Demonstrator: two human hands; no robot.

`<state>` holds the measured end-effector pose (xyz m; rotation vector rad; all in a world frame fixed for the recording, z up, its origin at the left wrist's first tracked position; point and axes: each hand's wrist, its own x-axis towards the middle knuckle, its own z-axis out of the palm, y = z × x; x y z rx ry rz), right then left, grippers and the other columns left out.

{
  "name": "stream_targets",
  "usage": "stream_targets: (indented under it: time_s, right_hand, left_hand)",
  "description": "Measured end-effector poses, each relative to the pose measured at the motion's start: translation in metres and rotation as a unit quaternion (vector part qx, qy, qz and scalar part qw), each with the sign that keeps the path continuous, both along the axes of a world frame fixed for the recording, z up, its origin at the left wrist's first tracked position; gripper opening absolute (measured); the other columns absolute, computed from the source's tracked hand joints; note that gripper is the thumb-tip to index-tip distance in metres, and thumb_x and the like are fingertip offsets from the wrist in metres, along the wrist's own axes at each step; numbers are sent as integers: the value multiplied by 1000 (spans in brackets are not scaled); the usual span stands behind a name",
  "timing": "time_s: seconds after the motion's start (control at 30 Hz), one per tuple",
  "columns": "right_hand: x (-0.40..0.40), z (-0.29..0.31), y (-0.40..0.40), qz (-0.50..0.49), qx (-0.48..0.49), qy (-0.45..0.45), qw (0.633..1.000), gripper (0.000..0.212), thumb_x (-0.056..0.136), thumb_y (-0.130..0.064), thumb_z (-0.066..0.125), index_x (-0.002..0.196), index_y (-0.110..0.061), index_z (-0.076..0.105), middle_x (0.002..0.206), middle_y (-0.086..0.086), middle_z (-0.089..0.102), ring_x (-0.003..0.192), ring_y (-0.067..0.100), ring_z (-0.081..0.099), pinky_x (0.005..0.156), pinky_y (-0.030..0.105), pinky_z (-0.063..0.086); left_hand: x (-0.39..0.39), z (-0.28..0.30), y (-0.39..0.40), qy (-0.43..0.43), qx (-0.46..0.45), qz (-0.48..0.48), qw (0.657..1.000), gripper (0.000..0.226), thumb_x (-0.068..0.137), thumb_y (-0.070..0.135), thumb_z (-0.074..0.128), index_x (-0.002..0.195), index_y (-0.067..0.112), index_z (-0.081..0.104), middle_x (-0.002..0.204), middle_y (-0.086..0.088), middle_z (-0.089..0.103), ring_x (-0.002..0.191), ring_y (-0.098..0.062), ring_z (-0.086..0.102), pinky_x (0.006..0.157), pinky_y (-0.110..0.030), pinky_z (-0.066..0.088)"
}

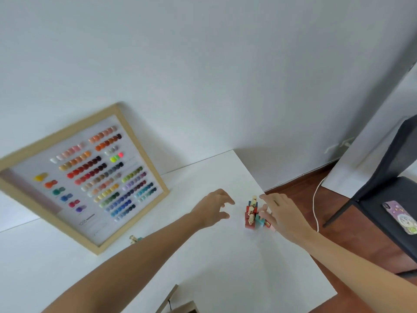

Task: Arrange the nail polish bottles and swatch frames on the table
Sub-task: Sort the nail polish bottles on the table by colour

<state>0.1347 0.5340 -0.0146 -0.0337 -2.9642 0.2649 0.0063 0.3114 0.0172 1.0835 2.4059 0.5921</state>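
A tight cluster of nail polish bottles (252,216), red, blue and teal with gold caps, stands near the right edge of the white table (214,256). My left hand (214,207) hovers just left of the cluster, fingers spread, holding nothing. My right hand (278,213) is at the cluster's right side, fingers apart and touching or nearly touching the bottles there. A large wooden swatch frame (83,177) with rows of coloured nail tips leans against the wall at the left. One more bottle (135,239) peeks out from behind my left forearm.
The corner of another wooden frame (178,301) shows at the bottom edge. Right of the table are a wooden floor, a white cable (314,199) and a black chair (388,199) with a phone (401,218) on its seat.
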Motion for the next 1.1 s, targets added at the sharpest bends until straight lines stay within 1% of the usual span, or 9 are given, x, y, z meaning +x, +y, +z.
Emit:
stream_targets:
  time_s: [0.13,0.27,0.4,0.53,0.63,0.77,0.9,1.0,1.1]
  right_hand:
    - [-20,12,-44,62,-1,43,997,35,85,-27,67,117,-16,60,107,3,64,98,26,59,83,35,49]
    - [-42,20,-103,131,-16,65,989,31,83,-23,71,112,-15,64,101,2,65,91,25,63,76,36,53]
    - [-63,18,-158,206,-40,32,977,27,88,-23,65,113,-15,63,103,2,65,92,22,62,80,32,51]
    - [-79,9,-208,270,-49,-11,961,22,93,-23,56,114,-16,61,106,1,63,96,21,59,83,29,47]
    - [-88,1,-240,301,-54,-43,951,24,96,-24,49,118,-17,57,110,2,60,102,20,55,89,29,45]
    - [-97,-6,-274,328,-44,-86,940,27,97,-22,44,122,-17,54,113,5,58,102,22,53,91,31,44]
    - [-106,-11,-297,338,-47,-129,931,28,98,-18,39,123,-17,52,111,7,56,101,22,53,89,31,46]
    - [-111,-16,-306,332,-59,-152,929,30,99,-17,39,125,-18,52,113,7,55,100,20,55,88,28,47]
    - [-114,-19,-313,332,-54,-171,926,30,99,-17,40,126,-17,52,114,7,55,96,24,58,86,30,49]
  left_hand:
    - [-13,13,-65,18,21,52,998,32,87,23,67,119,25,62,124,6,55,104,-12,62,88,-28,50]
    - [-28,16,-140,37,10,113,993,28,89,25,64,118,27,62,121,5,58,102,-9,61,85,-24,49]
    - [-39,8,-210,33,-15,179,983,26,92,22,61,117,24,64,122,2,60,104,-11,60,94,-26,48]
    - [-39,-13,-260,25,-52,189,980,28,95,13,52,118,25,63,126,4,60,116,-13,55,104,-29,43]
    - [-34,-30,-278,12,-61,185,981,36,94,6,49,121,25,62,129,3,58,121,-15,52,108,-30,40]
    - [-28,-45,-284,-19,-44,170,984,40,92,6,53,123,31,59,126,5,59,113,-14,55,101,-31,45]
    - [-26,-53,-285,-5,-33,169,985,29,92,16,58,117,30,63,117,7,63,103,-12,59,92,-29,49]
    - [-26,-55,-288,20,-37,174,984,19,93,20,58,110,27,64,112,5,65,102,-15,59,89,-32,51]
    - [-25,-58,-293,36,-39,184,982,14,93,21,57,105,24,63,106,2,66,96,-18,61,84,-37,54]
